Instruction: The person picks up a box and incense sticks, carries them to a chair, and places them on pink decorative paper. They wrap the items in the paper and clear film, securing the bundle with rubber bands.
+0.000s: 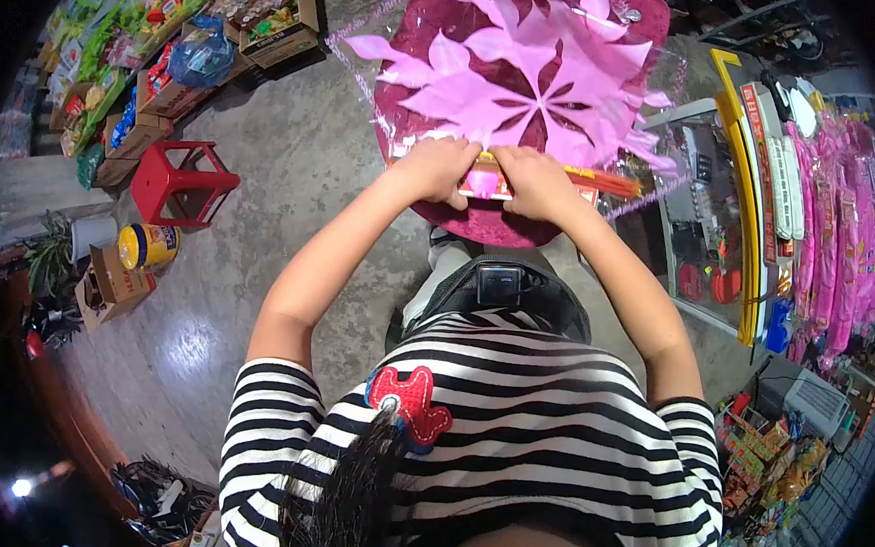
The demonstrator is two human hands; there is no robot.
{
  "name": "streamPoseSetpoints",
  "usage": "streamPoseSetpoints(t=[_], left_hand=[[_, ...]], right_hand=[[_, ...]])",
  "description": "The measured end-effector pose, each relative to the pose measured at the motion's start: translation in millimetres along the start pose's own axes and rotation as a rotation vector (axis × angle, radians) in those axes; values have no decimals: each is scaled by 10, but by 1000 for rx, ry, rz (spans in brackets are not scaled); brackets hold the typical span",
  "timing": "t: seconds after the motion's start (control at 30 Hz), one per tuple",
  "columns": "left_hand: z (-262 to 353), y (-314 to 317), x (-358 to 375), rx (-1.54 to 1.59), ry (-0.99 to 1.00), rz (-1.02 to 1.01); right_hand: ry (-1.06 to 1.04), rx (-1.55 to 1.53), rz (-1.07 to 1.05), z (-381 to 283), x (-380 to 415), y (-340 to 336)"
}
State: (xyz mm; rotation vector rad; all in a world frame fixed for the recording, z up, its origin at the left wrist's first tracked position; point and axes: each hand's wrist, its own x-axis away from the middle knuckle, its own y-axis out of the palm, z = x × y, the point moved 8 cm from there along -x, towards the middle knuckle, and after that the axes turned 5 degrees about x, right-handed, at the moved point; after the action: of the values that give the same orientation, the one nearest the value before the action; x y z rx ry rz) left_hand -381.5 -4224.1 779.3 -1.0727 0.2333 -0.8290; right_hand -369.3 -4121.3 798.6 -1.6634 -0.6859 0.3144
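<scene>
My left hand and my right hand are side by side at the near side of a maroon table. Both are closed over a narrow red-and-yellow packet, with thumbs toward me. A bundle of thin orange-red sticks sticks out past my right hand. Beneath and beyond lies a clear plastic sheet with a purple patterned edge. On it spreads a large pink leaf-shaped cutout. My fingers hide much of the packet.
A red plastic stool, a yellow tub and a cardboard box stand on the left. Packaged goods fill the upper left. On the right are a glass display case and hanging pink packages.
</scene>
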Motion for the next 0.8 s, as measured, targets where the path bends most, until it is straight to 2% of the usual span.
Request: streamPoseSetpoints(t=[0.1, 0.13, 0.2, 0.27, 0.37, 0.43, 0.5, 0.53, 0.6, 0.7, 0.77, 0.8], left_hand=[[55, 167, 128, 187, -53, -219], [46, 249, 154, 242, -39, -256], [7, 316, 168, 306, -30, -257], [22, 339, 147, 367, 72, -207], [-133, 405, 84, 377, 33, -242], [-232, 399, 101, 431, 23, -260], [-314, 163, 188, 359, 12, 20], [-304, 117, 264, 259, -3, 114], [-197, 115, 354, 205, -56, 145], [-81, 177, 435, 121, -95, 201], [39, 55, 521, -28, -72, 462], [57, 71, 531, 30, -74, 450]], right_hand=[[-31, -130, -246, -107, 75, 131], [-89, -156, -183, -134, 111, 154], [-156, -182, -124, -166, 110, 130], [-80, -202, -344, -75, 109, 291], [-152, -367, -406, 19, 21, 378], [-37, -555, -511, 156, -7, 416], [147, -666, -664, 253, 46, 516], [144, -667, -666, 276, 48, 557], [-118, -468, -420, 226, -37, 461], [-67, -429, -426, 311, 2, 507], [-83, -441, -398, 310, 15, 486], [-22, -601, -393, 338, 23, 460]])
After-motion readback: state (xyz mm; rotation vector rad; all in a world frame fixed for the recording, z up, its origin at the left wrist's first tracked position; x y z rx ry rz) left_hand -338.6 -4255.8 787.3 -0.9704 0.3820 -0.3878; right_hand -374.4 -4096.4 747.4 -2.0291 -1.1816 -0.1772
